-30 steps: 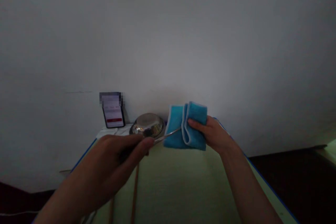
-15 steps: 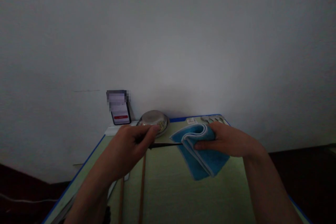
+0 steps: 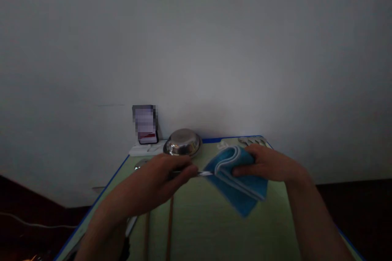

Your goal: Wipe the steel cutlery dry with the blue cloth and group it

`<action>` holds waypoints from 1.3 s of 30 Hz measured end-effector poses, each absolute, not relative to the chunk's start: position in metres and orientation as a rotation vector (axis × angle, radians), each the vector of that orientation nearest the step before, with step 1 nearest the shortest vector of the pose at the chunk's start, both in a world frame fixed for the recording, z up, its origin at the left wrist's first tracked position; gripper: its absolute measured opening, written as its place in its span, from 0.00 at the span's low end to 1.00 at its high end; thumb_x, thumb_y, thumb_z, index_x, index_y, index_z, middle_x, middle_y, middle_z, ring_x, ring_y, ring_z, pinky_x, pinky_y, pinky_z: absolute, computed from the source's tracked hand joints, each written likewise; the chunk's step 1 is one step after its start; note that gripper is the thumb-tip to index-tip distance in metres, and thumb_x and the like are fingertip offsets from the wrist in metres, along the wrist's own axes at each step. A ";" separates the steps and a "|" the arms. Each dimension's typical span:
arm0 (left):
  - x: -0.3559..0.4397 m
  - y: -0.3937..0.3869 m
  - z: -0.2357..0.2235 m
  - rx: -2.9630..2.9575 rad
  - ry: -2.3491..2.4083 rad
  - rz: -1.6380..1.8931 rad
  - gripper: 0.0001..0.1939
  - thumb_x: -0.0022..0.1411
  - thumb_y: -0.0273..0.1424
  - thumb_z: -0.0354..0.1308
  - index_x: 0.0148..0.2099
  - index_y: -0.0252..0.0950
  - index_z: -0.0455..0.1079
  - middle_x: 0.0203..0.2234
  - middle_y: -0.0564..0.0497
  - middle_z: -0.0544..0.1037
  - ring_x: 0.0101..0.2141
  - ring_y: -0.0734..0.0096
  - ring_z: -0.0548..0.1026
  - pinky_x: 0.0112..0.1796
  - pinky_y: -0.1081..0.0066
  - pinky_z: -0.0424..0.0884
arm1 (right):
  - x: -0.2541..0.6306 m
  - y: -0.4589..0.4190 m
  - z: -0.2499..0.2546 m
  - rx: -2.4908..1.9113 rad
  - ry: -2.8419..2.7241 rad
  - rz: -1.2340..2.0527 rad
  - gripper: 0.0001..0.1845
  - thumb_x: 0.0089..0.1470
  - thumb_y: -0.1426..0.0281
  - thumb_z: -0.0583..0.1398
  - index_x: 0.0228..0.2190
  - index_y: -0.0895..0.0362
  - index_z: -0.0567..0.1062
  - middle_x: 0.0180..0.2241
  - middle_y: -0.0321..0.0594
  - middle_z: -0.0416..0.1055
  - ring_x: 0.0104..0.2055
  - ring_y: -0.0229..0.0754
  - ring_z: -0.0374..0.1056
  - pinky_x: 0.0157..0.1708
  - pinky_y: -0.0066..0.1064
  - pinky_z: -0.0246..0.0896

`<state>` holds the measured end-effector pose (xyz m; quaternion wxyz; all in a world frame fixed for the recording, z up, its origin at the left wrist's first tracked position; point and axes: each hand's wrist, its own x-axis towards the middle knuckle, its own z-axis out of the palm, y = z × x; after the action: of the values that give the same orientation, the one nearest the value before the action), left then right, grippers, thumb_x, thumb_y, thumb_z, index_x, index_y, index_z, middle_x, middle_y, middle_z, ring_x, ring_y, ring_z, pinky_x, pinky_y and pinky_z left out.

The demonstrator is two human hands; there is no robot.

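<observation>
Wall (image 3: pixel 202 57) is standing behind | green table (image 3: pixel 220 232) is carrying upturned metal bowl (image 3: pixel 183 143) | right hand (image 3: pixel 266 164) is holding blue cloth (image 3: pixel 241 187) in folded grip, above the table | left hand (image 3: pixel 156 181) is keeping narrow grip, pinching thin metal utensil (image 3: pixel 205 173), whose long axis is running sideways, right end pointing into the cloth

Both forearms reach forward — left hand (image 3: pixel 165 179) pinching, palm down; right hand (image 3: pixel 263 163) closed, thumb pointing inward.

Single head-worn view from above the table's near end (image 3: pixel 214 228), forward and down toward the wall (image 3: pixel 202 49).
</observation>
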<state>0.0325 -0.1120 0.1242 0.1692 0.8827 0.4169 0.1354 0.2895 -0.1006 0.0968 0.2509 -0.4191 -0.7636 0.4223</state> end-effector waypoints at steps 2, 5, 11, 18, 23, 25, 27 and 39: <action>0.023 -0.111 0.127 2.488 1.210 0.388 0.18 0.63 0.40 0.42 0.30 0.36 0.67 0.21 0.56 0.69 0.23 0.76 0.66 0.25 0.76 0.60 | 0.301 -0.097 0.096 -1.198 -1.894 1.134 0.08 0.41 0.66 0.63 0.27 0.56 0.78 0.25 0.35 0.75 0.25 0.37 0.68 0.22 0.24 0.62; 0.013 -0.110 0.132 2.464 1.274 0.439 0.17 0.64 0.41 0.42 0.31 0.36 0.65 0.21 0.56 0.69 0.23 0.75 0.67 0.25 0.75 0.59 | 0.309 -0.094 0.094 -1.268 -1.644 1.070 0.11 0.40 0.66 0.64 0.29 0.58 0.78 0.27 0.39 0.76 0.27 0.41 0.70 0.25 0.29 0.65; 0.039 -0.112 0.128 2.506 1.459 0.650 0.16 0.64 0.39 0.41 0.31 0.36 0.62 0.19 0.56 0.67 0.21 0.74 0.67 0.24 0.74 0.57 | 0.257 -0.079 0.085 -0.891 -0.862 1.136 0.15 0.38 0.62 0.66 0.29 0.58 0.76 0.28 0.37 0.76 0.26 0.38 0.71 0.30 0.31 0.68; 0.082 -0.118 0.101 2.591 1.324 0.507 0.14 0.67 0.36 0.35 0.36 0.38 0.60 0.22 0.55 0.69 0.24 0.71 0.69 0.26 0.72 0.57 | 0.228 -0.069 0.089 -0.484 -0.269 1.160 0.06 0.49 0.66 0.59 0.27 0.55 0.73 0.23 0.27 0.74 0.23 0.28 0.68 0.30 0.21 0.67; 0.075 -0.122 0.106 2.624 1.260 0.476 0.14 0.67 0.37 0.35 0.36 0.39 0.59 0.22 0.56 0.68 0.23 0.72 0.68 0.26 0.71 0.57 | 0.235 -0.074 0.094 -0.450 -0.290 1.035 0.05 0.50 0.66 0.58 0.28 0.55 0.72 0.21 0.25 0.72 0.21 0.27 0.67 0.28 0.21 0.66; 0.076 -0.123 0.107 2.665 1.281 0.469 0.15 0.67 0.37 0.35 0.34 0.39 0.59 0.22 0.55 0.68 0.23 0.71 0.68 0.25 0.71 0.57 | 0.226 -0.076 0.090 -0.473 -0.293 1.060 0.06 0.50 0.65 0.58 0.28 0.54 0.71 0.21 0.25 0.72 0.21 0.27 0.67 0.27 0.20 0.66; 0.078 -0.124 0.106 2.695 1.327 0.472 0.15 0.66 0.35 0.36 0.33 0.38 0.60 0.21 0.54 0.69 0.23 0.70 0.69 0.25 0.70 0.57 | 0.214 -0.077 0.084 -0.497 -0.299 1.139 0.07 0.50 0.65 0.57 0.26 0.55 0.71 0.20 0.26 0.72 0.21 0.28 0.67 0.26 0.20 0.65; 0.066 -0.114 0.110 2.794 1.275 0.603 0.15 0.65 0.38 0.40 0.39 0.38 0.66 0.24 0.53 0.74 0.24 0.71 0.71 0.24 0.73 0.59 | 0.234 -0.066 0.081 -0.497 -0.342 1.070 0.11 0.47 0.65 0.60 0.34 0.54 0.73 0.32 0.30 0.75 0.31 0.31 0.71 0.34 0.24 0.67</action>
<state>0.0658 -0.1137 0.1099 0.0059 0.8927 0.4074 0.1925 0.2343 -0.0657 0.0813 0.8173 -0.2334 -0.1604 0.5018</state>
